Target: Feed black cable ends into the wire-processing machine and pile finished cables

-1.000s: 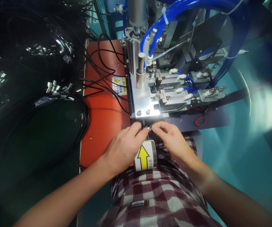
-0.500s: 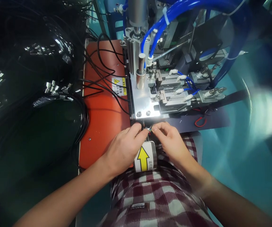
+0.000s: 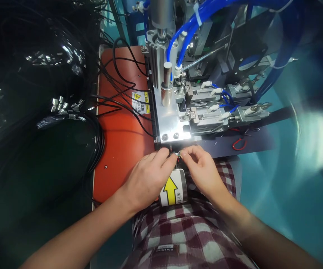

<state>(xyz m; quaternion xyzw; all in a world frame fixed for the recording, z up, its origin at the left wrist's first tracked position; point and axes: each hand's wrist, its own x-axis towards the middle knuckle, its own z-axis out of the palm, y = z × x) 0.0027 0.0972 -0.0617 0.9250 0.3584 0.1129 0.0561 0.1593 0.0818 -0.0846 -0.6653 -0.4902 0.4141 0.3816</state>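
Thin coloured wires (image 3: 178,155) show between my fingertips at the front edge of the machine, just below its bright metal plate (image 3: 170,123). My left hand (image 3: 149,177) is closed, thumb and forefinger pressed together at the left end of the wires; its other fingers curl out of sight. From the right, my right hand (image 3: 202,168) pinches the free ends between thumb and forefinger. The wires are tiny, and whatever they come out of is hidden by my left hand. Right below the fingers sits a white label plate with a yellow arrow (image 3: 171,189).
An orange-red panel (image 3: 122,149) with a warning sticker (image 3: 141,102) and loose black cables lies left. Coiled black cables with metal ends (image 3: 66,106) hang beyond it. Pneumatic cylinders (image 3: 206,121) and blue hoses (image 3: 188,31) stand ahead. A red wire loop (image 3: 239,144) lies on the dark shelf.
Both hands keep their pinch in nearly the same place. The view has shifted slightly, and the wire ends at my right fingertips have moved very little.
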